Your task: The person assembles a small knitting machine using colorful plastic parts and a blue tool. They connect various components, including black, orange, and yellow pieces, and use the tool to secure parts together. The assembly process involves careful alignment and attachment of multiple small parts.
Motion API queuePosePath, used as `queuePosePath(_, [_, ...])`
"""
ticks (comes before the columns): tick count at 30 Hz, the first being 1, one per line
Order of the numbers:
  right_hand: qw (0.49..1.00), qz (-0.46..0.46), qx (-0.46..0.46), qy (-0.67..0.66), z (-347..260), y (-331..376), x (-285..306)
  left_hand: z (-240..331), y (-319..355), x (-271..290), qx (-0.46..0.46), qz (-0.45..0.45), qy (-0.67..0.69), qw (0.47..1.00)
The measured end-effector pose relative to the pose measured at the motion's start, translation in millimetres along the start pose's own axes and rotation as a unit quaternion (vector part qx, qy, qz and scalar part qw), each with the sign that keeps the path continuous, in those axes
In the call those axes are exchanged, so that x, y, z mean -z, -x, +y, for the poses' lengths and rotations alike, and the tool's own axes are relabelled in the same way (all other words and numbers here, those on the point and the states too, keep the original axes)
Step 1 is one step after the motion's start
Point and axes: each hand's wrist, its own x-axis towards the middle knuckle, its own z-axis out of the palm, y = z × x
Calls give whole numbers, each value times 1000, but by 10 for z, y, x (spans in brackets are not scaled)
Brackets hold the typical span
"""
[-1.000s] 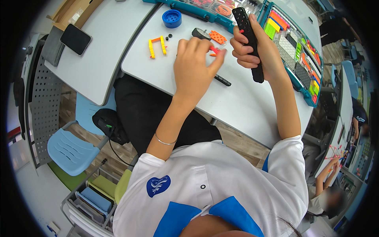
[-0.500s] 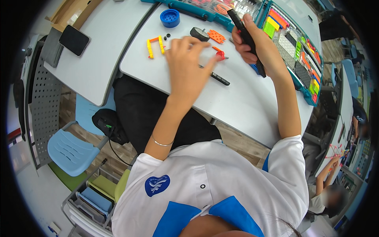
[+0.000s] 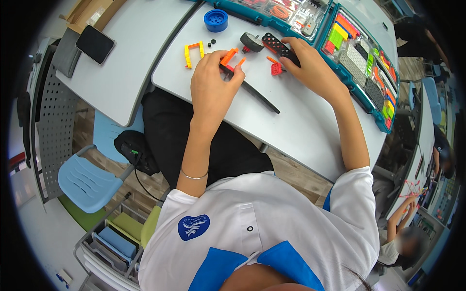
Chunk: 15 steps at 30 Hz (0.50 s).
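Note:
My left hand (image 3: pixel 212 82) rests on the grey table (image 3: pixel 301 126) with its fingers closed on a small orange and red piece (image 3: pixel 231 59) that sits at the end of a long thin black rod (image 3: pixel 256 93). My right hand (image 3: pixel 310 68) lies flat further right and holds a black perforated beam (image 3: pixel 277 47) down against the tabletop. A black wheel (image 3: pixel 251 41) lies just left of that beam. A small red part (image 3: pixel 276 69) sits between my two hands.
A yellow and orange bracket (image 3: pixel 190 52), two tiny black pins (image 3: pixel 211 43) and a blue round cap (image 3: pixel 216 20) lie at the table's far left. Teal parts trays (image 3: pixel 361 53) line the far and right edges. A dark phone (image 3: pixel 95 43) lies on the neighbouring table. Another person sits at lower right.
My right hand has lowered the black beam from mid-air down onto the table. My left hand has shifted slightly and closed on the orange piece.

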Motion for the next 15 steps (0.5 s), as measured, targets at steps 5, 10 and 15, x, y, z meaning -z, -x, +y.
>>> queuePosePath(5, [996, 47, 15, 72, -124, -7, 81, -18, 6, 28, 12, 4, 122, 992])
queuePosePath(10, [988, 19, 59, -138, -498, 37, 164, 26, 14, 73, 58, -33, 347, 935])
queuePosePath(15, [952, -80, 51, -291, -544, 26, 45, 78, 18, 60, 47, -85, 447, 889])
